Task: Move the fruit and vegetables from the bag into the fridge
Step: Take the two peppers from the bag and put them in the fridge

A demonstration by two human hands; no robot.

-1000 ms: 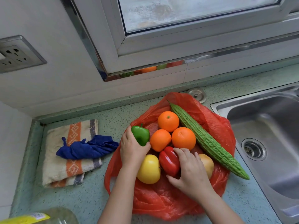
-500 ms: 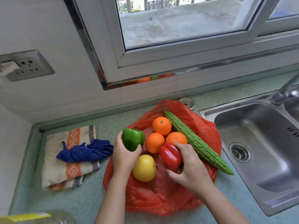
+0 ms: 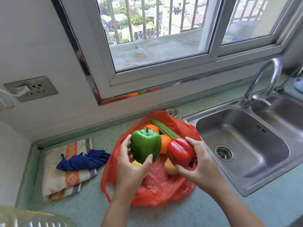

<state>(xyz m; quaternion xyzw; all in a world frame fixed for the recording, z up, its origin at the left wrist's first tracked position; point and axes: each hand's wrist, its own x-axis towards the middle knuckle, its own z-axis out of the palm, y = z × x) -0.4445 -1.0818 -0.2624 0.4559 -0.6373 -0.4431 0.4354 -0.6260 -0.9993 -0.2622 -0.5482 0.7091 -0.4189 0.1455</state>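
Left hand (image 3: 131, 167) grips a green pepper (image 3: 146, 144); right hand (image 3: 199, 164) grips a red pepper (image 3: 180, 151), both held above the red bag (image 3: 164, 185) (oranges, gourd inside). Peppers look light, firm, glossy-slick; cupping the body seems safest.

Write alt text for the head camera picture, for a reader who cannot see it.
A person's left hand holds a green pepper and the right hand a red pepper, above an open red bag of oranges on a kitchen counter, beside a steel sink.
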